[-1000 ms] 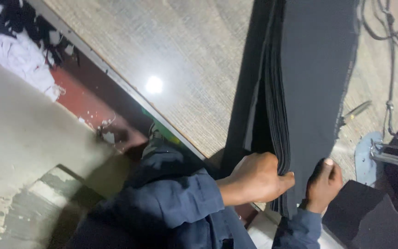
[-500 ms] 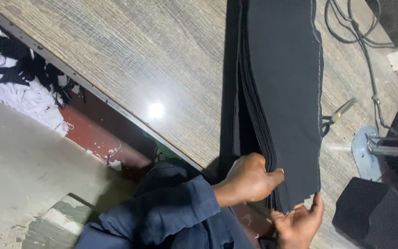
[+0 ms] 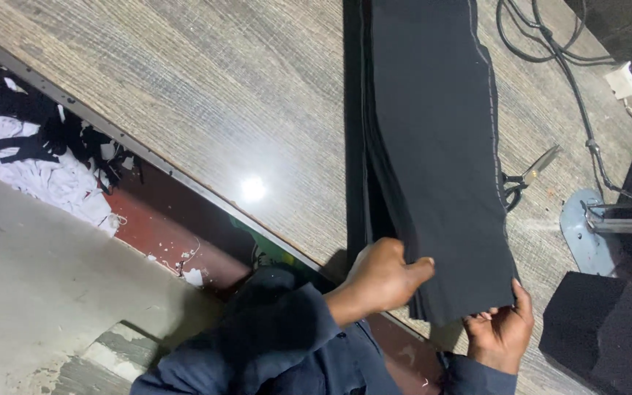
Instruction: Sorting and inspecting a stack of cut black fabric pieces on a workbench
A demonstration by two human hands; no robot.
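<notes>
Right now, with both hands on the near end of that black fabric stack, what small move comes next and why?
Probably lift the top layer slightly with the right hand, since it grips the near corner, while the left hand presses on the stack of black fabric, whose layered edges show at the left side.

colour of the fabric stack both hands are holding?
Black, or very dark charcoal: the fabric stack is plain, with no pattern. Head view shows it best.

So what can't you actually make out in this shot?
- Head view: far end of the stacked black fabric pieces, cut off by the top edge.
- Scissors handles, partly under the fabric.
- Right hand fingertips, hidden beneath the stack.
- Left hand palm, turned away.
</notes>
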